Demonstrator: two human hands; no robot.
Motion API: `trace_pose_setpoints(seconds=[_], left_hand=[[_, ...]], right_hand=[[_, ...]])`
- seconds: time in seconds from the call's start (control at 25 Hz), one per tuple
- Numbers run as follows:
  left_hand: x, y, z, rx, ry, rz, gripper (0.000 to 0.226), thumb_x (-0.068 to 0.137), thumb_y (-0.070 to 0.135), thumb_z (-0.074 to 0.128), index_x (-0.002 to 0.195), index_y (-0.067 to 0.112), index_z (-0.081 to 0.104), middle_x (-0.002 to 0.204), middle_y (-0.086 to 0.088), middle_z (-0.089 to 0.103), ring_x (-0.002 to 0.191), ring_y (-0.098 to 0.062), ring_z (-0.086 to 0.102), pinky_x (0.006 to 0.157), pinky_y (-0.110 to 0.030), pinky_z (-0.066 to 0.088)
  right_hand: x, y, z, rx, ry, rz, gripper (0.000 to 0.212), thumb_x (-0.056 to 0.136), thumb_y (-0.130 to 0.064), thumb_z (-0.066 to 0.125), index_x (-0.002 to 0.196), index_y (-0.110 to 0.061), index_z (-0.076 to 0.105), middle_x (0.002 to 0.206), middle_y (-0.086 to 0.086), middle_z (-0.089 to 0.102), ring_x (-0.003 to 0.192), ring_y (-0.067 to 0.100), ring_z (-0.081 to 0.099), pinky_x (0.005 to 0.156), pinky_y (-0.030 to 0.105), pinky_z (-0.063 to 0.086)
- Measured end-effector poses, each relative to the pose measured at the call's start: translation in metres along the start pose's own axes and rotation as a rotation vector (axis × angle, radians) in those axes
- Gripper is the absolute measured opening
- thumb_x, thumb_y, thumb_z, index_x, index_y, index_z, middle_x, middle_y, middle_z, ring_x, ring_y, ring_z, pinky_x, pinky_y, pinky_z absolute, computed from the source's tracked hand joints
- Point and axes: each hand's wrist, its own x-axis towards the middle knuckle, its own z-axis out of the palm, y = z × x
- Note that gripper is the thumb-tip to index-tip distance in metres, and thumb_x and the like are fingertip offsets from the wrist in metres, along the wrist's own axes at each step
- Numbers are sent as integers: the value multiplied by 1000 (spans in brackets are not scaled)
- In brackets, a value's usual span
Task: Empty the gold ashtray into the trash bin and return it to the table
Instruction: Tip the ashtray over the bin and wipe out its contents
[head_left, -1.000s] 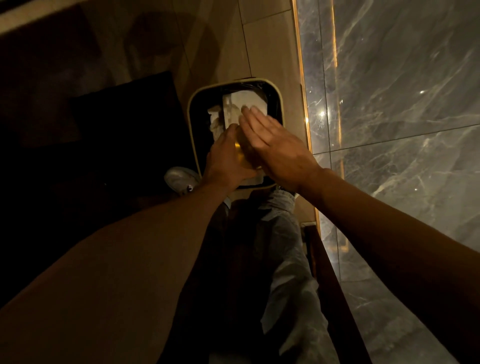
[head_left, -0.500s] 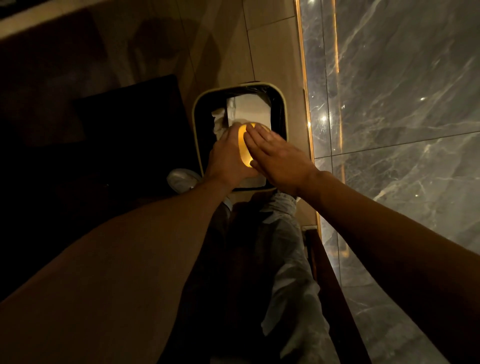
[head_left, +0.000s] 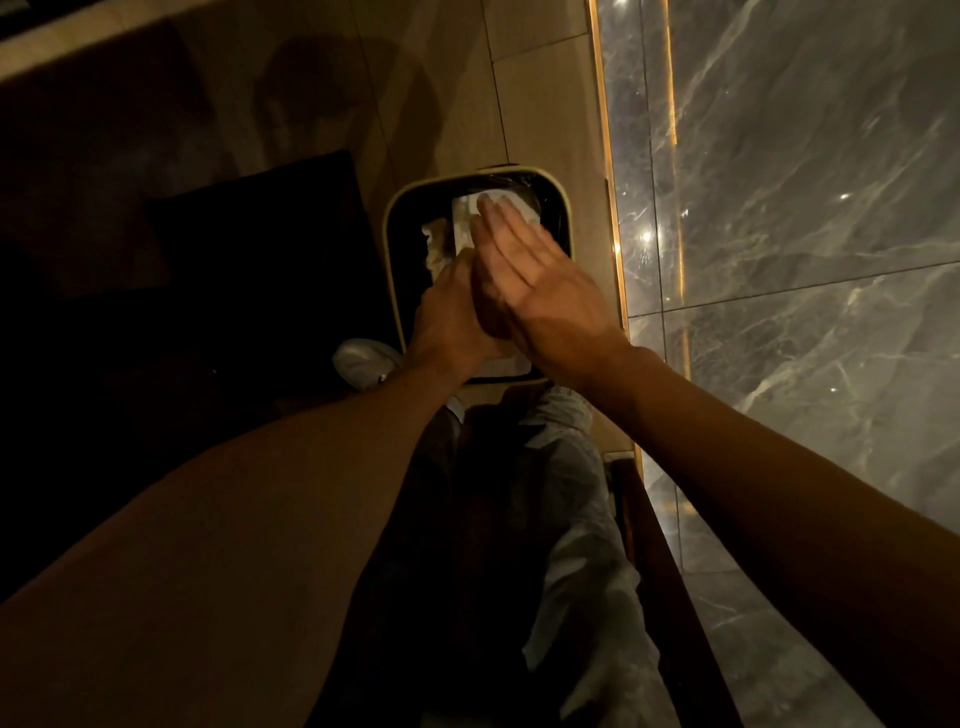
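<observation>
Where hands (head_left: 498, 306) overlap above bin (head_left: 390, 244), ashtray hidden

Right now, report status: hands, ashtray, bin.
Left hand closed over bin; right hand flat, fingers spread, against it. Ashtray hidden between hands. White paper in bin. Nothing blocking.

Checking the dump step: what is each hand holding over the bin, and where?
Left hand is closed, but the flat, open right hand hides what it grips. Right holds nothing. Both are over the trash bin.
</observation>
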Motion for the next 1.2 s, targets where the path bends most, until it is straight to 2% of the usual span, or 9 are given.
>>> trace_pose_setpoints(seconds=[0.08,0.16,0.36,0.56,0.68,0.84,0.96,1.08,1.2], left_hand=[[1,-2,-1,-7,8,-3,102,49,38,92,137,19,42,136,-5,58,122,-28,57,95,-33,49],[0,-5,-3,-18,12,-28,105,49,37,92,139,18,41,136,-6,58,123,-29,57,97,-36,49],[4,0,-4,-3,51,-2,112,51,36,91,144,14,33,137,-9,57,122,-30,58,90,-30,46],[1,2,-5,-14,59,32,96,50,32,92,133,13,47,129,-11,62,115,-32,61,89,-33,52],[1,0,-6,-29,28,8,99,50,32,93,134,17,44,131,-8,61,117,-30,60,86,-28,47],[-5,-4,-5,-13,1,-11,97,47,35,93,131,19,47,129,-4,63,117,-27,60,90,-25,47],[-7,-2,-4,-38,-6,-28,100,48,36,93,134,20,45,129,-3,63,117,-24,61,90,-29,50],[-6,2,-4,-24,-13,20,99,50,32,93,135,16,46,133,-6,60,121,-27,58,93,-30,47],[-5,1,-5,-20,8,19,99,49,35,92,135,18,45,132,-6,60,118,-29,59,93,-39,52]], right_hand=[[-3,5,5,31,-133,-3,59,101,-32,26,152,-4,18,161,18,18,150,32,13,123,47,15],[-4,10,6,18,-241,-7,59,103,-30,32,153,-6,14,162,17,13,151,31,9,123,41,6],[8,-8,-19,27,117,22,53,105,-24,28,151,-2,16,161,17,16,151,29,11,122,35,9],[-3,9,1,33,-196,3,59,103,-25,38,153,-4,13,162,17,11,151,30,5,124,46,13],[-1,7,3,10,-32,-10,59,102,-23,38,152,-4,14,162,13,9,149,24,2,124,41,12],[-6,7,6,15,-245,-59,62,101,-29,37,153,-6,14,162,17,14,151,30,9,121,49,21],[-2,-2,-9,13,-10,-8,59,101,-26,31,152,-3,13,161,15,8,149,23,0,123,38,8],[-6,9,1,30,-190,-37,60,103,-25,39,153,-4,14,162,16,9,151,29,6,124,45,11],[-2,19,7,62,-234,15,61,103,-28,38,154,-8,11,164,15,8,152,28,5,122,36,4]])
